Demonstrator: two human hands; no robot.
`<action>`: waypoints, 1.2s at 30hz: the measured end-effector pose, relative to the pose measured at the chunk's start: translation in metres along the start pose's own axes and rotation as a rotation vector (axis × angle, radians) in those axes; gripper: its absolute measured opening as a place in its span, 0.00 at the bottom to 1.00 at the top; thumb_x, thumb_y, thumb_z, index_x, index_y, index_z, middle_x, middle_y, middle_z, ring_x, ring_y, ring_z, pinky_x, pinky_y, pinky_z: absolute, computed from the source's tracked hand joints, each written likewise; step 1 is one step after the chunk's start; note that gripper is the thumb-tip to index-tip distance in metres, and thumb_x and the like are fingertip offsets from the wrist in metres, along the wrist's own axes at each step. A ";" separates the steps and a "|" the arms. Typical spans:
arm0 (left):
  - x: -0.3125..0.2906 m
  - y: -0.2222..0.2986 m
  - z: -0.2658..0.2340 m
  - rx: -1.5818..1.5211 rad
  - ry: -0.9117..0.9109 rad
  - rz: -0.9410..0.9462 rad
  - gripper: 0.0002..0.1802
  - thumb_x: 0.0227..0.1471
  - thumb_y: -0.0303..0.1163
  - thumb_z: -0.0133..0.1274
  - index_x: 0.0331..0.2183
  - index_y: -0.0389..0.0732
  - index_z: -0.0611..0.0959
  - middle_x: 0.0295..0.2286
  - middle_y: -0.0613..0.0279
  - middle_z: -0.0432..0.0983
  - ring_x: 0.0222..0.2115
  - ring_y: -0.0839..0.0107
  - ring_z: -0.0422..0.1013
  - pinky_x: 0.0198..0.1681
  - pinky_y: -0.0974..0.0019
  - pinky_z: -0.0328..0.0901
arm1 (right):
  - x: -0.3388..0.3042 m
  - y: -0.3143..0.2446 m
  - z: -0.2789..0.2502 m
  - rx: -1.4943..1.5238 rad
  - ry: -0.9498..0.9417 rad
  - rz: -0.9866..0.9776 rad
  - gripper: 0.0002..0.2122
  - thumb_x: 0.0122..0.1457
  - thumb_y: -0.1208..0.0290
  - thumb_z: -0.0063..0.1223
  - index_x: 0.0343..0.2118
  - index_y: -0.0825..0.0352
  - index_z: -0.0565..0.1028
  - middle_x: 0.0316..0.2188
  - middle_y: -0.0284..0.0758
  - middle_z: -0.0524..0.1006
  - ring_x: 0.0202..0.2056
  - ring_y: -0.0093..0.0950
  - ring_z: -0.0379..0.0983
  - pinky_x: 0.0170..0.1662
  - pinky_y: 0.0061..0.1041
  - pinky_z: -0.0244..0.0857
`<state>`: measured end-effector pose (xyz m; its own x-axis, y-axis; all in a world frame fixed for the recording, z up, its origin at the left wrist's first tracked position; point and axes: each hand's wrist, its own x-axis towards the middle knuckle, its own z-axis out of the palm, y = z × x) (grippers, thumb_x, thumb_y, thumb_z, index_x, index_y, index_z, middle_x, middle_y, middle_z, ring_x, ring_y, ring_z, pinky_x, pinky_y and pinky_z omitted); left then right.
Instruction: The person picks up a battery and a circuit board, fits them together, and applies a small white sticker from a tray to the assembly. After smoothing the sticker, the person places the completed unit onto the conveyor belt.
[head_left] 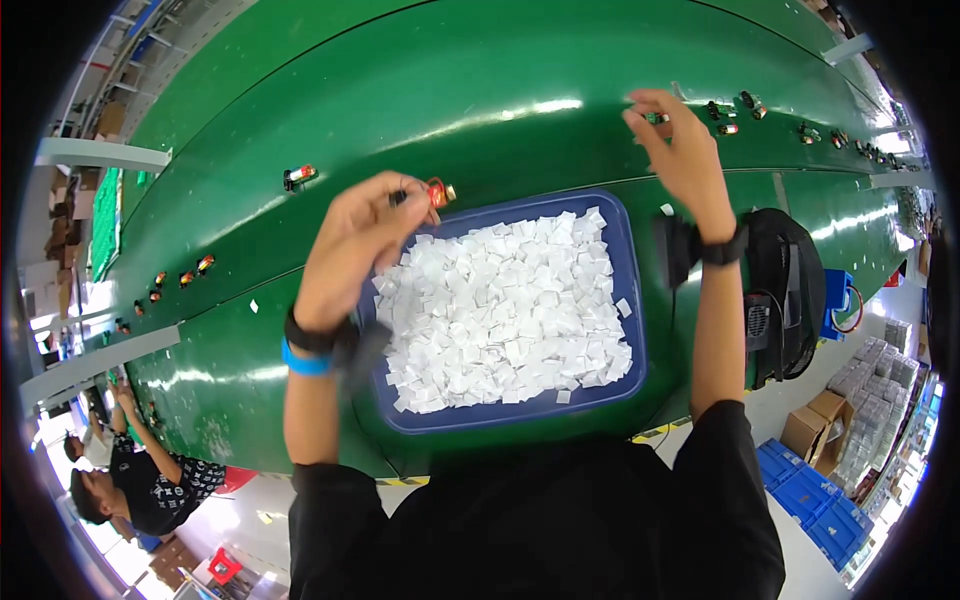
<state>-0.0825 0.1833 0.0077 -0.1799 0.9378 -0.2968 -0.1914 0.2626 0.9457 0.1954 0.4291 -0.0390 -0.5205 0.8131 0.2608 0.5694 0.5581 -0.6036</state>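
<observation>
On the glossy green tabletop (520, 60), the blue plastic tray (637, 310) could be littered (the right hand's (687, 158) grip cannot be told) if the left hand's (358, 235) pinch on the red-and-gold cylinder (436, 193) near the tray's far edge were slackened.

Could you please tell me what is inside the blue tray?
The blue tray holds a heap of small white squarish pieces. What lies beneath the top layer is covered, and the left hand hides part of the tray's upper-left corner.
</observation>
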 end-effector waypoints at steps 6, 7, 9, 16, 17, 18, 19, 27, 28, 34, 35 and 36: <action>0.052 -0.031 -0.063 1.202 0.044 0.165 0.17 0.60 0.43 0.61 0.38 0.38 0.82 0.27 0.66 0.77 0.25 0.80 0.67 0.27 0.71 0.62 | 0.047 0.081 0.015 -0.482 -0.093 0.075 0.16 0.62 0.67 0.58 0.53 0.58 0.75 0.49 0.39 0.79 0.41 0.39 0.81 0.43 0.37 0.75; 0.060 -0.039 -0.078 1.203 0.045 0.166 0.17 0.60 0.43 0.61 0.38 0.38 0.82 0.27 0.66 0.77 0.25 0.80 0.67 0.27 0.71 0.62 | 0.052 0.084 0.017 -0.529 -0.142 0.078 0.16 0.62 0.68 0.58 0.53 0.57 0.75 0.49 0.39 0.79 0.42 0.41 0.80 0.45 0.39 0.74; 0.073 -0.050 -0.111 1.074 0.006 0.061 0.20 0.58 0.45 0.61 0.42 0.38 0.82 0.30 0.58 0.78 0.29 0.70 0.71 0.33 0.65 0.66 | 0.064 0.080 0.025 -0.610 -0.239 0.060 0.17 0.60 0.69 0.58 0.53 0.55 0.75 0.49 0.40 0.78 0.45 0.45 0.78 0.49 0.42 0.72; 0.006 0.017 -0.054 0.812 0.208 0.210 0.22 0.60 0.39 0.59 0.52 0.40 0.78 0.45 0.59 0.77 0.32 0.72 0.72 0.34 0.67 0.67 | 0.048 0.079 0.019 -0.442 -0.303 -0.038 0.13 0.56 0.70 0.63 0.45 0.61 0.77 0.43 0.38 0.79 0.41 0.41 0.79 0.43 0.40 0.72; -0.007 0.028 -0.037 0.772 0.157 0.226 0.20 0.60 0.37 0.58 0.52 0.40 0.79 0.44 0.60 0.78 0.31 0.74 0.72 0.33 0.69 0.66 | 0.047 0.073 0.011 -0.439 -0.325 -0.023 0.12 0.55 0.70 0.64 0.42 0.63 0.78 0.41 0.38 0.79 0.39 0.41 0.79 0.41 0.39 0.72; -0.019 0.031 -0.024 0.727 0.111 0.240 0.18 0.61 0.34 0.57 0.51 0.39 0.79 0.44 0.61 0.79 0.31 0.77 0.71 0.33 0.71 0.66 | 0.046 0.073 0.007 -0.445 -0.336 -0.023 0.12 0.55 0.70 0.64 0.42 0.63 0.78 0.41 0.38 0.79 0.39 0.41 0.79 0.41 0.39 0.72; -0.030 0.030 -0.013 0.716 0.108 0.235 0.18 0.61 0.34 0.57 0.51 0.39 0.79 0.44 0.61 0.79 0.31 0.77 0.71 0.33 0.71 0.66 | 0.042 0.076 0.000 -0.439 -0.337 -0.042 0.11 0.55 0.71 0.65 0.40 0.65 0.78 0.38 0.38 0.79 0.38 0.40 0.79 0.39 0.38 0.72; -0.108 -0.029 0.030 0.249 0.206 0.080 0.14 0.67 0.35 0.47 0.46 0.35 0.80 0.36 0.61 0.82 0.28 0.78 0.71 0.30 0.74 0.64 | -0.061 -0.099 -0.030 0.055 -0.148 -0.294 0.06 0.52 0.76 0.66 0.31 0.65 0.79 0.24 0.33 0.74 0.27 0.32 0.73 0.31 0.29 0.67; -0.109 -0.037 0.037 0.099 0.294 0.012 0.15 0.68 0.36 0.46 0.45 0.35 0.81 0.36 0.60 0.82 0.28 0.78 0.71 0.28 0.74 0.64 | -0.077 -0.107 -0.030 0.057 -0.183 -0.414 0.06 0.51 0.76 0.67 0.31 0.64 0.80 0.25 0.32 0.75 0.27 0.30 0.74 0.30 0.28 0.67; -0.090 -0.051 0.067 -0.187 -0.071 -0.308 0.17 0.70 0.38 0.44 0.41 0.33 0.79 0.32 0.58 0.83 0.22 0.80 0.70 0.21 0.77 0.62 | -0.142 -0.135 -0.016 0.254 -0.308 -0.452 0.11 0.45 0.76 0.70 0.34 0.61 0.82 0.28 0.31 0.79 0.23 0.29 0.76 0.23 0.24 0.68; -0.091 -0.052 0.069 -0.276 -0.183 -0.381 0.15 0.69 0.36 0.46 0.41 0.32 0.79 0.31 0.59 0.83 0.21 0.80 0.70 0.20 0.78 0.62 | -0.148 -0.135 -0.012 0.297 -0.285 -0.445 0.12 0.45 0.76 0.71 0.34 0.61 0.82 0.28 0.31 0.79 0.23 0.29 0.77 0.22 0.23 0.68; -0.093 -0.051 0.070 -0.275 -0.183 -0.387 0.15 0.69 0.36 0.46 0.41 0.32 0.79 0.31 0.59 0.83 0.21 0.80 0.70 0.20 0.78 0.62 | -0.153 -0.136 -0.009 0.300 -0.286 -0.440 0.12 0.45 0.76 0.71 0.34 0.61 0.82 0.28 0.31 0.79 0.23 0.29 0.77 0.22 0.23 0.68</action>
<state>0.0121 0.0986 -0.0039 0.1215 0.8145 -0.5673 -0.4617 0.5523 0.6941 0.2030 0.2303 0.0096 -0.8407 0.4162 0.3464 0.0788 0.7269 -0.6822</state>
